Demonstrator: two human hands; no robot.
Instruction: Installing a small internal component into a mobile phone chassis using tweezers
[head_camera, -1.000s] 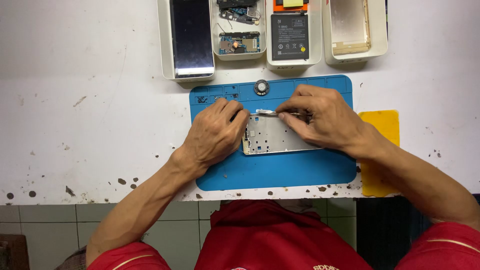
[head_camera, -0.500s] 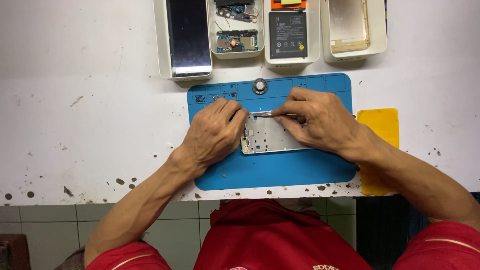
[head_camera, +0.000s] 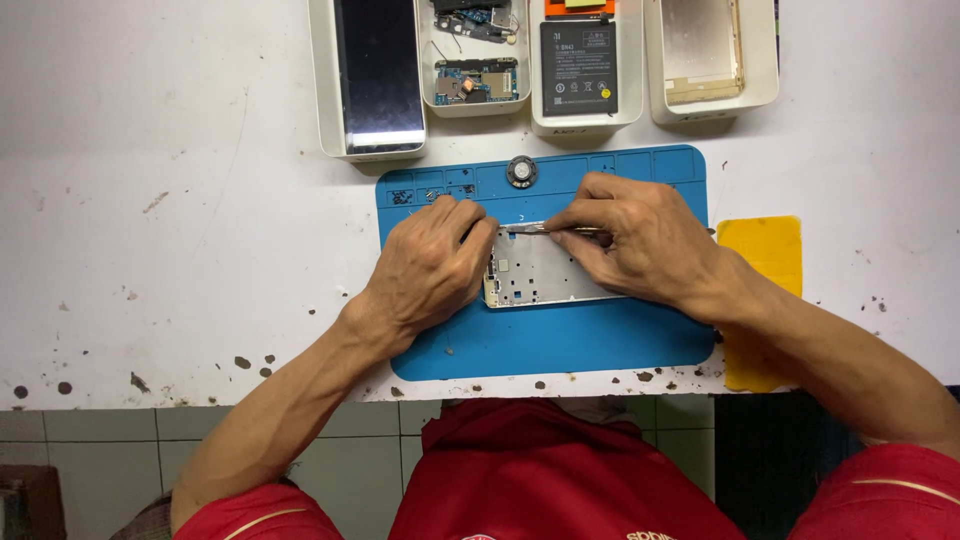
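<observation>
A silver phone frame (head_camera: 540, 275) lies on a blue work mat (head_camera: 560, 340) in the head view. My left hand (head_camera: 430, 265) rests on the frame's left end and pins it to the mat. My right hand (head_camera: 640, 240) grips metal tweezers (head_camera: 535, 229), whose tips touch the frame's top edge close to my left fingers. A small round grey part (head_camera: 521, 171) sits on the mat's upper strip, just above both hands.
White trays line the table's far edge: one with a dark phone screen (head_camera: 378, 75), one with circuit boards (head_camera: 475, 80), one with a black battery (head_camera: 579, 68), one with a gold back cover (head_camera: 703, 50). A yellow pad (head_camera: 765, 250) lies to the mat's right.
Both hands hold nearly the same pose on the frame. The tweezer tips have shifted only slightly along the frame's top edge.
</observation>
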